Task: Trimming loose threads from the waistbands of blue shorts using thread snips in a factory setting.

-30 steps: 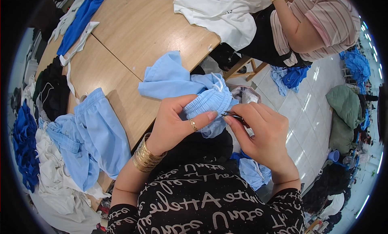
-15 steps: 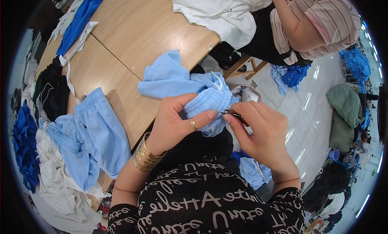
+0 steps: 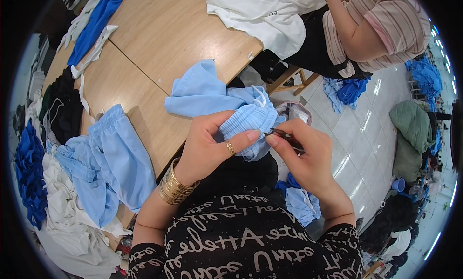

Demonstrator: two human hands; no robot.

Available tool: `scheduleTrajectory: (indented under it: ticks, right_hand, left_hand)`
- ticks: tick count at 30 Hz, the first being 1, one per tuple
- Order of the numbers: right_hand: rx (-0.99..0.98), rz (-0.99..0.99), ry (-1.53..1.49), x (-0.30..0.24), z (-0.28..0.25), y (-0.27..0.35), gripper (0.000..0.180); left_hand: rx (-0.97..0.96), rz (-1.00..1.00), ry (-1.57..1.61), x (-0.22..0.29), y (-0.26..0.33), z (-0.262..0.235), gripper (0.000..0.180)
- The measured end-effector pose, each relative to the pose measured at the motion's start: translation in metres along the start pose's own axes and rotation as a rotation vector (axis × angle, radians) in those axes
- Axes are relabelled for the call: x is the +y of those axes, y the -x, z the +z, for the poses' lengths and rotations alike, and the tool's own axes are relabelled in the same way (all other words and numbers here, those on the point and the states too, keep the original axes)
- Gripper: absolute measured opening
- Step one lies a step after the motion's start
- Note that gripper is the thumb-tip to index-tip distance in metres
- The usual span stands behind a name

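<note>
Light blue shorts [image 3: 202, 88] with a gathered elastic waistband and a white drawstring lie partly on the table edge. Their waistband is pinched by my left hand [image 3: 205, 143], thumb pressed on top of the ribbed cloth. Small dark thread snips [image 3: 279, 132] sit in my right hand [image 3: 308, 153], its fingers closed round them. The snips' tip meets the waistband just beside my left thumb. Whatever thread lies at the tip is too small to make out.
A wooden table [image 3: 164, 33] spreads out ahead. More light blue shorts [image 3: 123, 151] lie at left, near white cloth [image 3: 65, 202] and a dark blue heap [image 3: 30, 175]. Across the table a person in a striped top [image 3: 390, 23] handles a white garment [image 3: 260, 19]. Green sacks [image 3: 410, 134] stand at right.
My right hand has shifted slightly to the left and rotated, with the snips still at the waistband. My left hand and the shorts have stayed almost in place.
</note>
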State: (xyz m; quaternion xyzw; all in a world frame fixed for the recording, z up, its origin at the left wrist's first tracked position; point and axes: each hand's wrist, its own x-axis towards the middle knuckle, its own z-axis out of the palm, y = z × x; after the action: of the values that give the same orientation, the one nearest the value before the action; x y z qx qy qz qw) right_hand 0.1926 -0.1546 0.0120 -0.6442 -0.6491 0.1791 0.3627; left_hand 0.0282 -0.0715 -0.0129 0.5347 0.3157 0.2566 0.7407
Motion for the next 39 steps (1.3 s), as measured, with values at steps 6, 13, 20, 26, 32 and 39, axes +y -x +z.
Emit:
scheduleTrajectory:
  ticks: [6,13,20,26,32,39]
  right_hand:
    - [-0.132,0.432,-0.525,0.003,-0.002,0.001,0.015]
    - [-0.195,0.493,-0.739,0.016,-0.001,-0.004,0.023]
    - [-0.214,0.725,-1.204,0.016,0.007,-0.005,0.028]
    - [-0.134,0.711,-1.201,0.013,0.012,-0.006,0.026]
    - [-0.121,0.29,-0.601,0.015,0.007,-0.005,0.018]
    - [-0.119,0.041,-0.016,0.002,0.0,-0.005,0.014]
  left_hand:
    - [-0.024,0.054,-0.097,-0.004,-0.001,-0.001,0.023]
    - [-0.088,0.004,0.046,-0.001,-0.001,0.004,0.024]
    - [-0.137,-0.004,0.019,0.004,-0.002,0.0,0.024]
    - [-0.106,0.054,-0.098,0.006,-0.003,-0.001,0.022]
    - [-0.049,0.094,-0.092,0.006,-0.001,-0.003,0.022]
    - [-0.091,0.035,-0.064,0.009,0.001,-0.006,0.024]
